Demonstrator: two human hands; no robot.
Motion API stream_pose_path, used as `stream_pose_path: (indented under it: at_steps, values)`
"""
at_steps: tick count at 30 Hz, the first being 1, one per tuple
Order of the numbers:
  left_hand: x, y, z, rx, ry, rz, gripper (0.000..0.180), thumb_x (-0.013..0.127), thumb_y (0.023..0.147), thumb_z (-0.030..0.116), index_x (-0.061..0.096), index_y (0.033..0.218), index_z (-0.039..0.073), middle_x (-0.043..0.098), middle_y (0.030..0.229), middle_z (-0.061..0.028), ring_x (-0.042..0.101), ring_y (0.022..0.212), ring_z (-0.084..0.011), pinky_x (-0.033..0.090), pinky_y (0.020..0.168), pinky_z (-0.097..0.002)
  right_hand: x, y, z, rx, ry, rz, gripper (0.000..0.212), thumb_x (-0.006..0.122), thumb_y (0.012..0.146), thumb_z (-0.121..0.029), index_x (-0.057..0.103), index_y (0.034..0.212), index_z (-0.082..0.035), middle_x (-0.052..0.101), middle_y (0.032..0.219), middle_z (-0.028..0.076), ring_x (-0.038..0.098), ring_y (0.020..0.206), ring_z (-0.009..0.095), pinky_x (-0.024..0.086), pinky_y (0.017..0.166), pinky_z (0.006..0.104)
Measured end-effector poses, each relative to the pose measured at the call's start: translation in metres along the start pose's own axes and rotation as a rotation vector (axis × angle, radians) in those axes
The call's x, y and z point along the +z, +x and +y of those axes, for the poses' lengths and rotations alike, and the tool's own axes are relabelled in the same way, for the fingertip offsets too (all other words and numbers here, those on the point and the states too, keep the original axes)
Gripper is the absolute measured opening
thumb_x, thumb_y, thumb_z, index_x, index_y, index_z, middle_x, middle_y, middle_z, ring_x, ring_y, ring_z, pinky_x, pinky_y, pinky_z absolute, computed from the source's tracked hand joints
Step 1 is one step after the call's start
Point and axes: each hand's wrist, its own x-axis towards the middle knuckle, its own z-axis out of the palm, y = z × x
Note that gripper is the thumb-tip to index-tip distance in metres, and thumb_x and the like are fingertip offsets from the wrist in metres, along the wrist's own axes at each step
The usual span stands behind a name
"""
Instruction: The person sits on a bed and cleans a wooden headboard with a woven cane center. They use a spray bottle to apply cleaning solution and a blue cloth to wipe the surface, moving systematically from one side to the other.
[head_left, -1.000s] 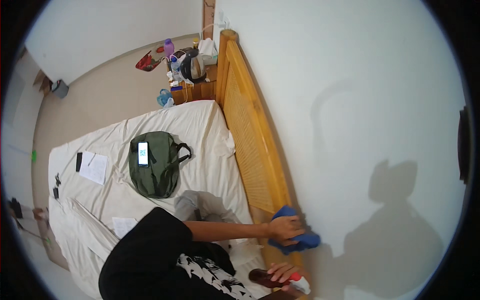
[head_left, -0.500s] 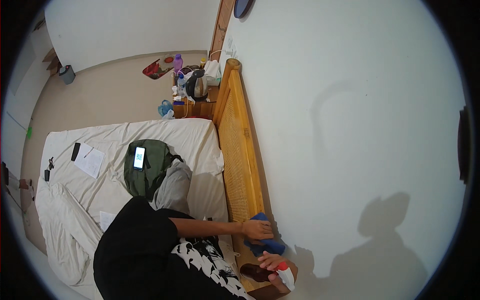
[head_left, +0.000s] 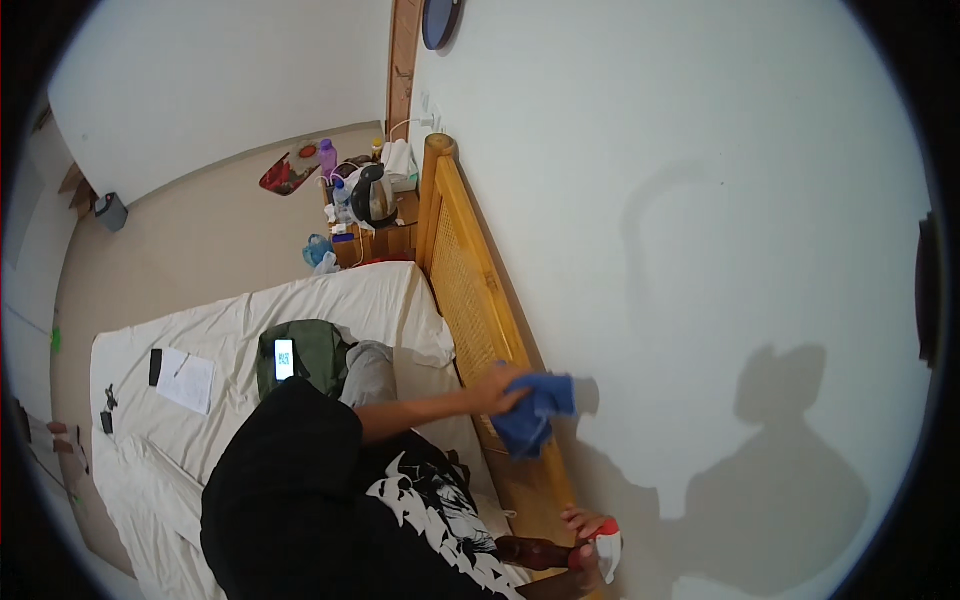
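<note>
My left hand grips a blue cloth at the top rail of the wooden headboard. The cloth's loose part hangs over the rail toward the wall. Lower down, my right hand is closed around the neck of a spray bottle. This bottle has a dark brown body and a red and white trigger head. It is tilted on its side near the lower end of the headboard, and my fingers partly cover it.
On the white-sheeted bed lie a green backpack with a lit phone on it, grey fabric and a notebook. A kettle and bottles crowd the bedside table. A white wall rises behind the headboard.
My left hand has lifted the blue cloth and moved up along the rail. The right hand with the spray bottle has shifted slightly right and down. The whole view has tilted.
</note>
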Motion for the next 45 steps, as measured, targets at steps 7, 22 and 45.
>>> stream_pose_path:
  at_steps: [7, 22, 45]
  values:
    - [-0.167, 0.066, -0.100, -0.146, 0.013, 0.032, 0.017, 0.058, 0.089, 0.012, 0.063, 0.100, 0.000, 0.066, 0.088, -0.0181, 0.064, 0.078, -0.0346, 0.050, 0.069, -0.0376, 0.065, 0.074, 0.041, -0.066, -0.018, 0.085, 0.032, 0.068, 0.078, -0.024, 0.048, 0.095, -0.005, 0.056, 0.090, 0.013, 0.055, 0.106, 0.031, 0.034, 0.104, 0.0492]
    - [-0.255, 0.210, -0.314, 0.079, 0.228, 0.172, 0.031, 0.065, 0.078, 0.014, 0.061, 0.105, 0.000, 0.064, 0.099, -0.0175, 0.058, 0.097, -0.0345, 0.040, 0.090, -0.0444, 0.183, 0.369, 0.101, 0.118, -0.116, -0.011, 0.031, 0.072, 0.078, -0.019, 0.050, 0.093, -0.004, 0.060, 0.095, 0.016, 0.058, 0.107, 0.032, 0.030, 0.109, 0.0514]
    - [-0.286, 0.161, -0.290, -0.577, -0.363, 0.421, 0.030, 0.049, 0.099, 0.025, 0.059, 0.113, 0.001, 0.061, 0.097, -0.0131, 0.059, 0.090, -0.0255, 0.045, 0.079, -0.0355, 0.284, 0.474, 0.172, 0.174, 0.061, 0.036, 0.025, 0.050, 0.081, 0.007, 0.051, 0.104, 0.000, 0.057, 0.106, 0.010, 0.054, 0.107, 0.019, 0.039, 0.098, 0.0328]
